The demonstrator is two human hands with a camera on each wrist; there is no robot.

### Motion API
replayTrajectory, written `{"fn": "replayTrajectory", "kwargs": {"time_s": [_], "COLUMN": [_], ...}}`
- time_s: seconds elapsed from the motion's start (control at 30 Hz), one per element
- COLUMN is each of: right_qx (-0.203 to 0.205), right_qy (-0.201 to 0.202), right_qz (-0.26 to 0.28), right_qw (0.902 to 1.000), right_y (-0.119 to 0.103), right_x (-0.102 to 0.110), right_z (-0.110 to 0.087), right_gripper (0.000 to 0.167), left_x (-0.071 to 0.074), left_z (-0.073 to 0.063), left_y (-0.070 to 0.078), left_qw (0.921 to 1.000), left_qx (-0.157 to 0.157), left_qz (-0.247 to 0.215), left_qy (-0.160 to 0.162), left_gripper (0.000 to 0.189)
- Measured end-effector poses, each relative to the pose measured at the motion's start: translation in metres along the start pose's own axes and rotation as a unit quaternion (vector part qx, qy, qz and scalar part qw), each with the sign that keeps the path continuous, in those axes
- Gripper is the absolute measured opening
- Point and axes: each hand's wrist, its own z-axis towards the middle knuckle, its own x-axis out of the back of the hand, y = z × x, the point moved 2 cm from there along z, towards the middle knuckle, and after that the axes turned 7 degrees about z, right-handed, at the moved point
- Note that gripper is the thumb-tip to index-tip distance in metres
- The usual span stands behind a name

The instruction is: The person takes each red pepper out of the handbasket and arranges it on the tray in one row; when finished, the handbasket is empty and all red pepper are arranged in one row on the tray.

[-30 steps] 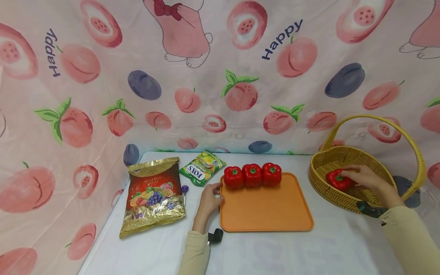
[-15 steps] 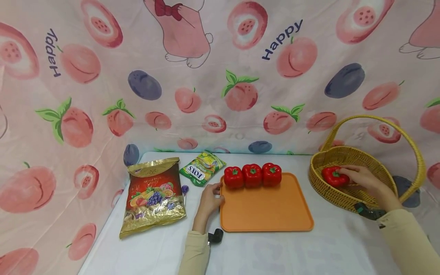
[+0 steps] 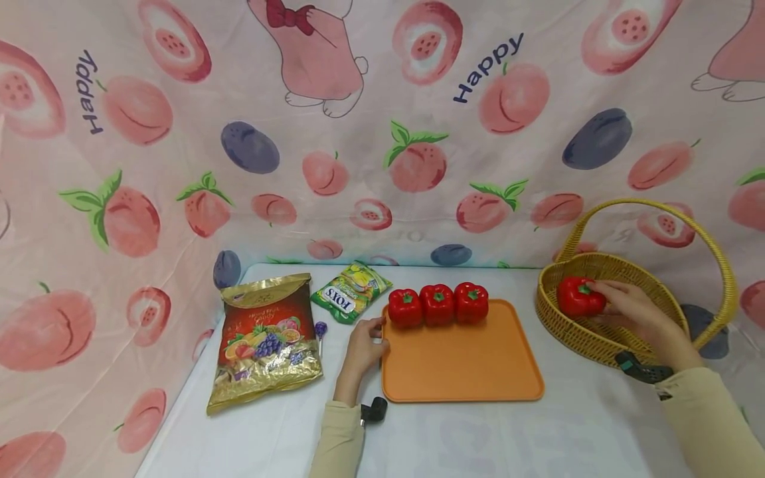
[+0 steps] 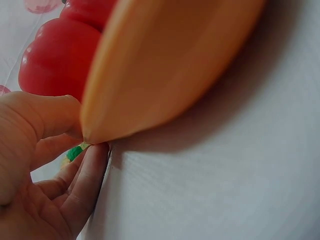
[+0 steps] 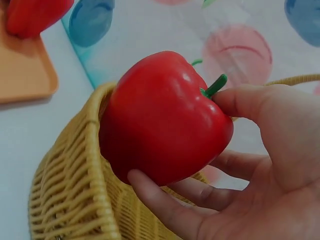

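Note:
My right hand point(image 3: 636, 309) grips a red bell pepper point(image 3: 580, 297) with a green stem, over the left part of the yellow wicker basket point(image 3: 552, 325). In the right wrist view, the thumb lies by the pepper's stem and the fingers curl beneath it, level with the basket rim. My left hand point(image 3: 361, 348) pinches the left edge of an orange tray point(image 3: 463, 365) between thumb and fingers. Along the tray's back edge, three more red bell peppers point(image 3: 438, 305) stand in a row at the left.
Left of the tray lie a large gold and red bag of mixed fruit candy point(image 3: 269, 342), a purple lollipop point(image 3: 321, 330) and a small green FOX'S packet point(image 3: 352, 292). The basket's tall handle point(image 3: 714, 252) arches above it. A fruit-print cloth point(image 3: 370, 179) hangs behind the table.
The right hand has raised the bell pepper from inside the basket, moving it slightly left and up toward the rim. My left hand keeps its place at the tray.

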Motion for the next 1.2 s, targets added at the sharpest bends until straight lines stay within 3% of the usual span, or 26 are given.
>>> {"fn": "replayTrajectory", "kwargs": {"time_s": [0.23, 0.47, 0.63, 0.77, 1.0, 1.2], "right_qx": [0.014, 0.021, 0.027, 0.038, 0.045, 0.043], "right_qy": [0.003, 0.005, -0.002, -0.012, -0.001, -0.010], "right_qz": [0.044, 0.118, 0.150, 0.141, 0.040, 0.048], "right_qw": [0.9989, 0.9928, 0.9883, 0.9892, 0.9982, 0.9979], "right_y": [-0.013, -0.027, -0.032, -0.035, -0.034, -0.033], "right_x": [-0.006, -0.015, -0.024, -0.031, -0.046, -0.060], "right_z": [-0.002, -0.005, -0.004, -0.003, 0.000, 0.004], "right_gripper": [0.060, 0.023, 0.031, 0.039, 0.064, 0.072], "left_x": [0.000, 0.001, 0.001, 0.000, 0.000, -0.001], "left_z": [0.001, 0.001, 0.001, 0.000, 0.000, 0.001], "left_y": [-0.001, 0.001, 0.000, 0.000, 0.000, 0.000], "left_qw": [1.0000, 1.0000, 0.9999, 1.0000, 1.0000, 1.0000], "left_qx": [0.003, 0.001, -0.010, -0.006, -0.004, -0.004], "left_qz": [0.002, 0.000, 0.003, -0.001, 0.001, 0.000], "left_qy": [-0.002, -0.002, 0.002, 0.003, 0.005, 0.007], "left_gripper": [0.047, 0.048, 0.048, 0.047, 0.047, 0.047]}}
